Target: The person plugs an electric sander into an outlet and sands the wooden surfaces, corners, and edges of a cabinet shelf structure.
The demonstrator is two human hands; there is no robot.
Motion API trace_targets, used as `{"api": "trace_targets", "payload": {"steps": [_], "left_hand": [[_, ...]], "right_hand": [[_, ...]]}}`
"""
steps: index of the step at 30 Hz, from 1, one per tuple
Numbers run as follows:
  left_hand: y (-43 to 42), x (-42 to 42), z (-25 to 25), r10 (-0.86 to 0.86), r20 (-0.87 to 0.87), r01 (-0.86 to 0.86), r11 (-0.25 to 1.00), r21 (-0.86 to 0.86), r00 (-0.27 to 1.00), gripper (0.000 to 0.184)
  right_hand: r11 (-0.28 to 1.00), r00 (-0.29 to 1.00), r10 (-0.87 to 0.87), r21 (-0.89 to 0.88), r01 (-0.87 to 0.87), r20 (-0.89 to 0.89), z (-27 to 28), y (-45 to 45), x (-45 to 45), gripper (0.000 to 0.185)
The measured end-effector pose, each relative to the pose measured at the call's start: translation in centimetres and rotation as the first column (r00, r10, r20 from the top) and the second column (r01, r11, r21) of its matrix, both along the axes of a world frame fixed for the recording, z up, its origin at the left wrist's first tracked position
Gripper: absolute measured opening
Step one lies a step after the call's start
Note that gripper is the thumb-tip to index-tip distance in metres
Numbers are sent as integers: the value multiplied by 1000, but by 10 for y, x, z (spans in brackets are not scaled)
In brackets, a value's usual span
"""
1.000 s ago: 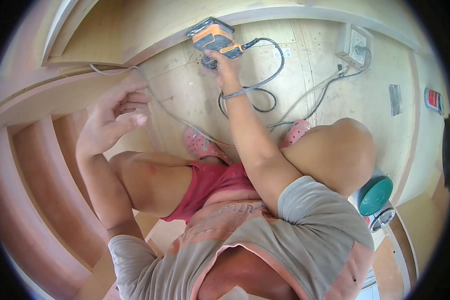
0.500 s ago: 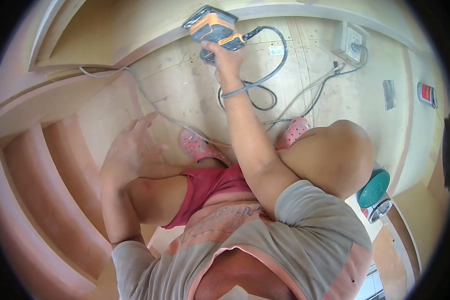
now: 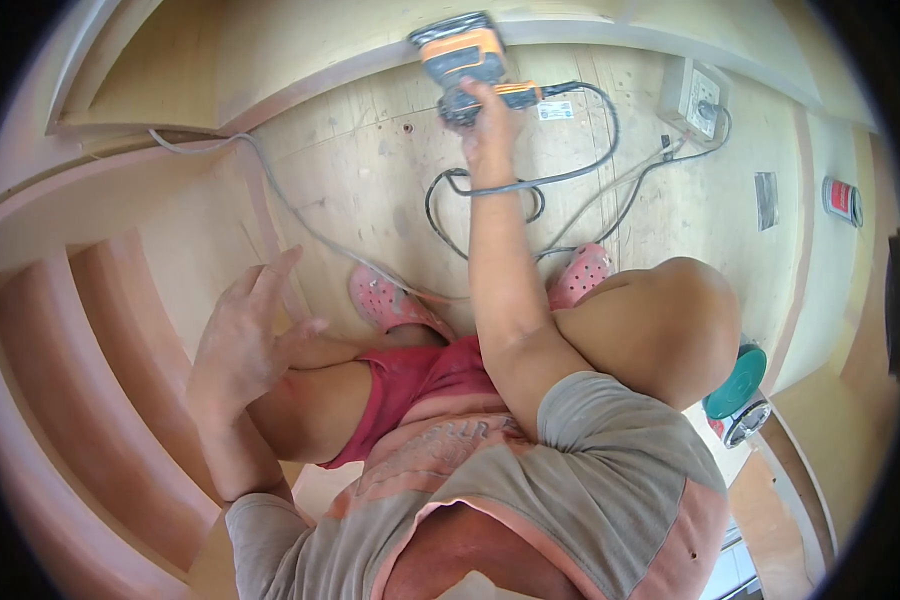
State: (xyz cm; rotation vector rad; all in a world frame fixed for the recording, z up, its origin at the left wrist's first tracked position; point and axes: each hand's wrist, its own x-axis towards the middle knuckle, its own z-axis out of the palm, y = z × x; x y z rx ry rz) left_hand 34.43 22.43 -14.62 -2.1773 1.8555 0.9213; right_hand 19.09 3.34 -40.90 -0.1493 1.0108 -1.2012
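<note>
Head view shows the right hand [image 3: 486, 118] wrapped around an orange and black sander [image 3: 470, 58], near the pale wooden board [image 3: 330, 85]; the left hand [image 3: 242, 345] is loosely spread. Since the earlier frame, the sander has moved rightward.

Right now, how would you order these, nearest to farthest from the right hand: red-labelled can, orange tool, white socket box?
1. Orange tool: held in the right hand.
2. White socket box: off to the hand's right.
3. Red-labelled can: farther right.
</note>
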Motion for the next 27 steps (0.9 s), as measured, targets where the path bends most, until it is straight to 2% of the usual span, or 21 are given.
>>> {"api": "trace_targets", "payload": {"steps": [4, 6, 13, 16, 19, 23, 25, 26, 27], "left_hand": [[1, 1, -1, 10, 10, -10, 1000, -7, 1000, 63], [0, 1, 1, 13, -2, -13, 1000, 1, 1000, 63], [11, 7, -2, 62, 0, -62, 998, 16, 998, 63], [9, 7, -1, 106, 10, -106, 988, 111, 994, 67], [7, 6, -1, 98, 32, -102, 988, 119, 995, 67], [7, 7, -2, 68, 15, -68, 996, 58, 998, 67], [4, 6, -1, 63, 4, -63, 997, 45, 998, 67], [2, 5, -1, 65, 10, -66, 996, 58, 998, 67], [1, 4, -1, 67, 16, -68, 995, 72, 998, 67]], "right_hand": [[998, 998, -56, -19, 55, -36, 16, -16, -28, 39], [978, 978, -194, 61, 199, -78, 27, -21, -37, 39], [998, 998, -54, 34, 53, 31, 5, -11, -24, 36], [996, 992, -6, 89, -5, 128, -13, 6, 7, 37], [990, 996, 44, 131, -53, 76, -17, 19, 26, 40], [985, 998, -9, 170, -3, 70, -31, 25, 39, 45], [995, 997, -76, 65, 76, 3, -43, 23, 45, 53], [995, 997, -81, 65, 81, 6, -49, 24, 44, 53], [996, 997, -75, 49, 75, -6, -38, 25, 41, 63]]}}
